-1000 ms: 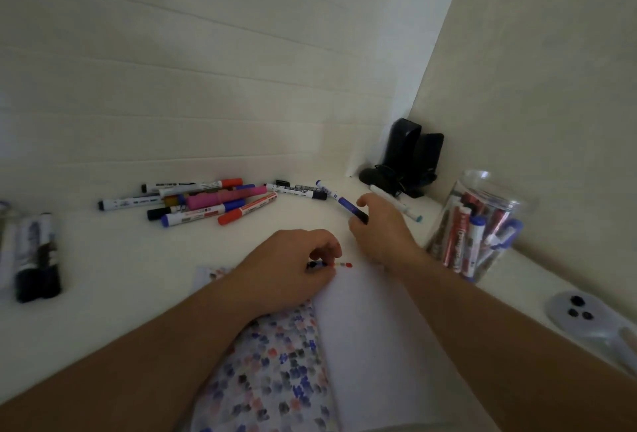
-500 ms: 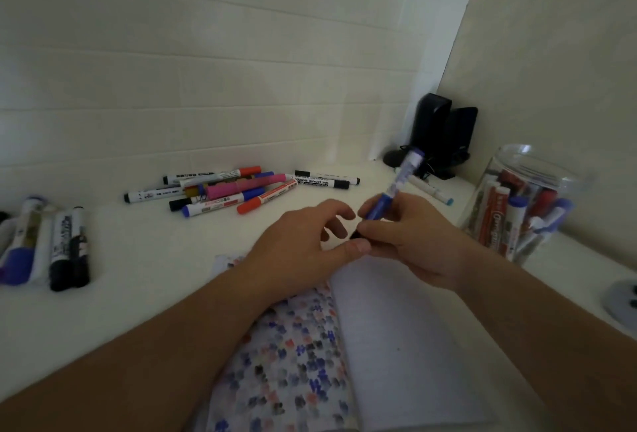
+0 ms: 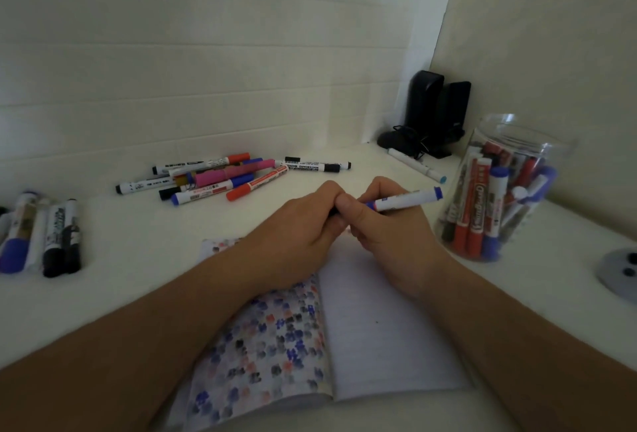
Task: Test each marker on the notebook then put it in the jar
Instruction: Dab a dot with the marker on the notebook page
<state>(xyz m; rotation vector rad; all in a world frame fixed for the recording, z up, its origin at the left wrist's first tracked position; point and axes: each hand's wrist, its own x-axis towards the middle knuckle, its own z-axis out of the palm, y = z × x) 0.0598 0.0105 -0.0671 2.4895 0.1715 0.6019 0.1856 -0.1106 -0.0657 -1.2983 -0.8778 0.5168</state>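
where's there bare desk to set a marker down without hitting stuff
Bare desk lies between the left marker group and the notebook, in front of the marker pile. Crowded: the jar, the speakers, and both hands on the blue marker.

On the white table top (image 3: 138, 259) are seen an open lined notebook (image 3: 379, 328), a loose pile of coloured markers (image 3: 220, 178), a clear plastic jar (image 3: 499, 190) of markers, dark markers (image 3: 51, 235) at left, black speakers (image 3: 437, 111) and one white teal-capped marker (image 3: 417, 165).
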